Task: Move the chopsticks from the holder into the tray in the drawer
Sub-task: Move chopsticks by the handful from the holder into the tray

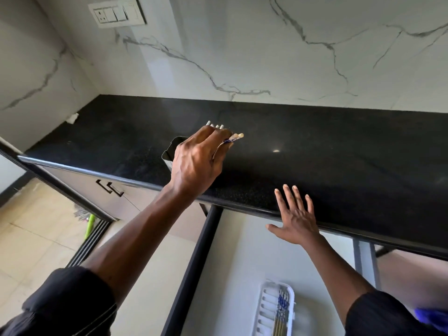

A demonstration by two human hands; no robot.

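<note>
Black counter [315, 146]: gripped chopsticks [236, 136] (tips rightward)

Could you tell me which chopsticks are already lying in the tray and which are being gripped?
The chopsticks lying flat in the white tray inside the drawer are already placed. The other bunch is gripped in the left hand above the holder.
</note>
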